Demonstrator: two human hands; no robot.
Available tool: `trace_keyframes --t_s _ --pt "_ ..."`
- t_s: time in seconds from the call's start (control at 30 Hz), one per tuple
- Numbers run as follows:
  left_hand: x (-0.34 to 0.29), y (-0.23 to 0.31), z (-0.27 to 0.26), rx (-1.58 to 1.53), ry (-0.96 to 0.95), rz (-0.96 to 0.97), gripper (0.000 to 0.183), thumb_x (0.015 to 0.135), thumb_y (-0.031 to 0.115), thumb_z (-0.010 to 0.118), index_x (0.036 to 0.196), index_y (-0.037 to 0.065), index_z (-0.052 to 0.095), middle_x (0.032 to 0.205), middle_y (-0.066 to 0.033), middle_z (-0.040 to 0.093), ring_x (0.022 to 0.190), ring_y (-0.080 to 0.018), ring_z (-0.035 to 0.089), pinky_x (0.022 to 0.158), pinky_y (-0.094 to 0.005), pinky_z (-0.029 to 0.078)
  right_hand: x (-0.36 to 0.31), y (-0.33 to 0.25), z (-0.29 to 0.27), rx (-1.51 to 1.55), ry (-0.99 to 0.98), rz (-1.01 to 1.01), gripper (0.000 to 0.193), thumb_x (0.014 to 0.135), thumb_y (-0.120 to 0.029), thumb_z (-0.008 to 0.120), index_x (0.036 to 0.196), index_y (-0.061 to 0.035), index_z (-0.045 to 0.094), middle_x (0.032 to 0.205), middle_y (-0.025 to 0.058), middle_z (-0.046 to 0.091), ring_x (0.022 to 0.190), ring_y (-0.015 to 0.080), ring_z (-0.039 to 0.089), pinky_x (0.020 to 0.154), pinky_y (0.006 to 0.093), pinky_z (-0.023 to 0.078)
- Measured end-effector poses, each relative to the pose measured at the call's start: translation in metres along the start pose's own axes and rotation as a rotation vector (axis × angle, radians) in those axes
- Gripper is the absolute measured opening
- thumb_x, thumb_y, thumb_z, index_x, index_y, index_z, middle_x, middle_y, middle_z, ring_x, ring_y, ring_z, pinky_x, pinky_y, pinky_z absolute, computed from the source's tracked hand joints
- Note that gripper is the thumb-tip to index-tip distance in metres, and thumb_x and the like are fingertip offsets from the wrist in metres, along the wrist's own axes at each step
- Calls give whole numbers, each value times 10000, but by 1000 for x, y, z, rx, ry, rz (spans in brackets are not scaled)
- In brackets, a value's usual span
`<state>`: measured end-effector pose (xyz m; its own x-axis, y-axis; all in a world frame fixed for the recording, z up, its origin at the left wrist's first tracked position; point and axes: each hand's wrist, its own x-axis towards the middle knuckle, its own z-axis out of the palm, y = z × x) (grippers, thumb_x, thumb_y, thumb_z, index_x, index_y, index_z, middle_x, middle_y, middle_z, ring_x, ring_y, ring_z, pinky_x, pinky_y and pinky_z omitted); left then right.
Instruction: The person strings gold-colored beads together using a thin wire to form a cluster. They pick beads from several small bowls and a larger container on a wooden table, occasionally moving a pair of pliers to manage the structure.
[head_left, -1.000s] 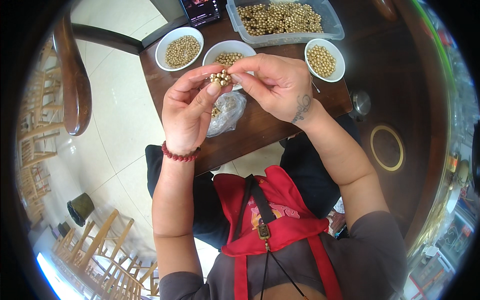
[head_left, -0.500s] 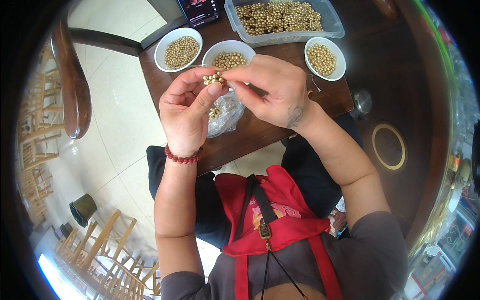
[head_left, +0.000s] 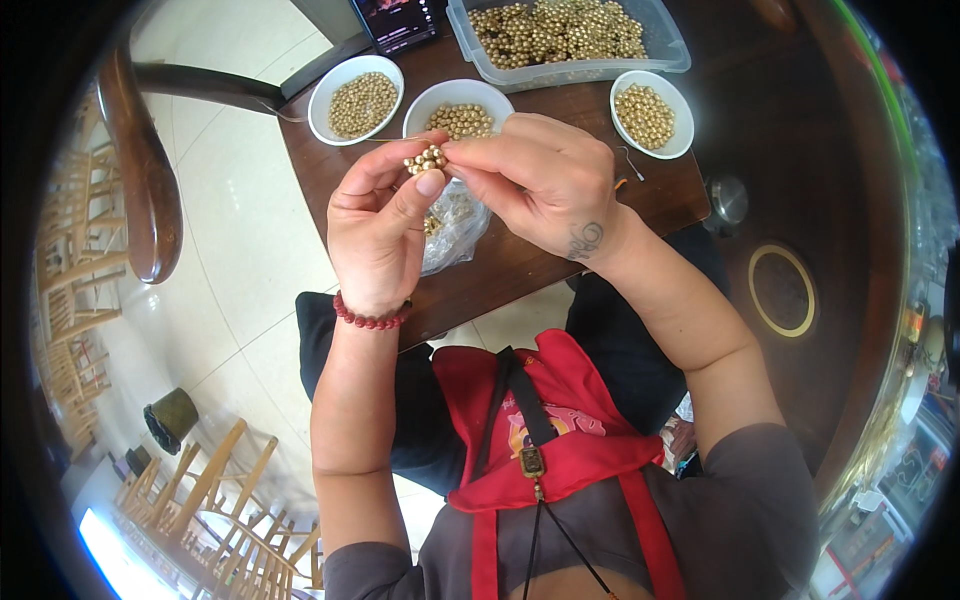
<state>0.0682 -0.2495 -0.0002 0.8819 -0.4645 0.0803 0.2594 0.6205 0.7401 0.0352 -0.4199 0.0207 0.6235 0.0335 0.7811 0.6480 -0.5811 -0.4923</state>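
Over the dark table my left hand (head_left: 380,225) pinches a small cluster of gold beads (head_left: 424,160) between thumb and fingers. From the other side my right hand (head_left: 550,185) closes thumb and forefinger at the cluster's right edge, touching it. A thin thread (head_left: 395,139) stretches left from near the fingertips. Below the hands lies a clear plastic bag (head_left: 462,222) with gold pieces in it, partly hidden by my left hand. Just beyond the fingers stands a white bowl (head_left: 411,112) of gold beads.
White bowls of beads stand at the left (head_left: 316,105) and right (head_left: 686,118). Behind them are a clear tub (head_left: 575,75) of gold bead pieces and a phone (head_left: 400,40). A thin hooked wire (head_left: 633,163) lies near the right bowl. A wooden chair arm (head_left: 155,190) rises at the left.
Both hands stay almost in place, still at the bead cluster, which has turned slightly. The thread now shows as a longer line reaching left past the left bowl.
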Motion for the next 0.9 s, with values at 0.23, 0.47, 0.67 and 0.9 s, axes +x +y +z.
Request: trace_keyframes --t_s 0.23,0.47,0.67,0.9 --pt "0 8 4 -23 -36 -32 245 908 -33 559 1152 -42 575 1189 -199 604 1058 -224 614 945 -353 508 1 -3 -2 0 26 7 180 712 20 736 876 -47 706 639 78 606 533 194 579 481 275 454" --pt "1 14 3 75 -27 -93 261 891 -61 567 1153 -51 571 1168 -163 615 1051 -192 610 934 -330 507 0 0 -1 -21 33 -9 184 712 20 736 879 -51 710 622 75 594 517 187 565 466 274 438" --pt "2 13 3 140 -48 -38 299 862 -110 569 1155 -51 566 1154 -156 625 1037 -178 608 929 -319 495 0 -1 -1 -16 25 3 183 710 22 734 875 -51 710 601 63 569 501 174 542 457 268 423" --pt "1 8 8 122 8 12 278 864 -112 568 1134 -47 569 1149 -172 623 1039 -189 607 936 -322 488 -6 1 2 -54 18 -9 224 677 24 735 877 -45 661 655 68 570 556 223 556 502 310 441"
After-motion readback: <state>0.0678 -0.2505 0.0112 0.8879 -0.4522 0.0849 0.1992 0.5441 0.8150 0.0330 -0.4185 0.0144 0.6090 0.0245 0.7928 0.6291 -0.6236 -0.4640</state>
